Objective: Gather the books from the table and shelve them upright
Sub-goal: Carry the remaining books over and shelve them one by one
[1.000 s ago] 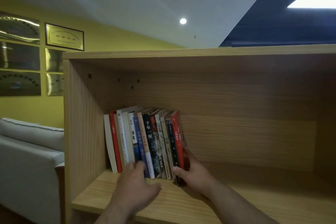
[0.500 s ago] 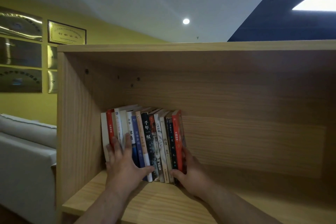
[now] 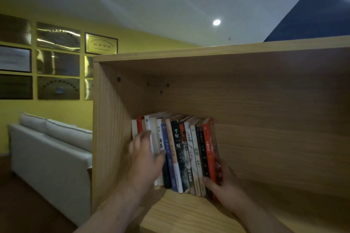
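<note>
A row of several books (image 3: 178,149) stands upright, leaning slightly, in the left corner of a wooden shelf compartment (image 3: 189,215). My left hand (image 3: 145,159) lies flat with straight fingers against the spines of the leftmost white and red books. My right hand (image 3: 225,185) holds the red book (image 3: 208,138) at the right end of the row, fingers on its cover and thumb at the foot of the spines.
The shelf's left wall (image 3: 111,128) touches the row; to the right of the books the board runs on bare. A grey sofa (image 3: 51,149) stands left of the shelf unit below framed plaques (image 3: 101,43) on a yellow wall.
My left hand rose from the shelf board onto the spines and slid left along the row. My right hand stayed at the red book. My view turned left.
</note>
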A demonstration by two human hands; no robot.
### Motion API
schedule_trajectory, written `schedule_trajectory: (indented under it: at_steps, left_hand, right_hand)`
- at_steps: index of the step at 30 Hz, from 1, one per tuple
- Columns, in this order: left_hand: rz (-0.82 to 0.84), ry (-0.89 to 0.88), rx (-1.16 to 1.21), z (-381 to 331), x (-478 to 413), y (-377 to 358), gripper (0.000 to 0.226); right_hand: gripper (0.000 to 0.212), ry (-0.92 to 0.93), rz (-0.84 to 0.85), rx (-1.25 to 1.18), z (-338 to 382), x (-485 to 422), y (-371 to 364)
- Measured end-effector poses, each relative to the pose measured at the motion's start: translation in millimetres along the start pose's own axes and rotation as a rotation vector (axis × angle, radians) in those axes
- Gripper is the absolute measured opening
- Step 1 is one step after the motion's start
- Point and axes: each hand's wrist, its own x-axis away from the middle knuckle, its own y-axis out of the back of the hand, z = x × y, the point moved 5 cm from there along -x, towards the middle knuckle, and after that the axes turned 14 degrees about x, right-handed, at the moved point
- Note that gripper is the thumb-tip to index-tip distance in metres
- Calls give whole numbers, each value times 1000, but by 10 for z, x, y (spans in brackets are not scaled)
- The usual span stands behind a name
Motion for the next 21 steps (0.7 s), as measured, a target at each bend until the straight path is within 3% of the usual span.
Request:
schedule_trajectory:
  at_steps: [3, 8, 15, 21]
  left_hand:
    - [41, -74, -155, -158, -350, 80, 81]
    - [238, -88, -349, -223, -561, 49, 78]
    - [103, -170, -285, -226, -554, 109, 68]
    - [-21, -167, -163, -328, -509, 168, 37]
  right_hand:
    - [95, 3, -7, -37, -45, -46, -25]
    - [81, 4, -14, -51, -65, -48, -32]
    - [86, 10, -21, -54, -107, -77, -52]
    - [77, 22, -7, -60, -47, -26, -21]
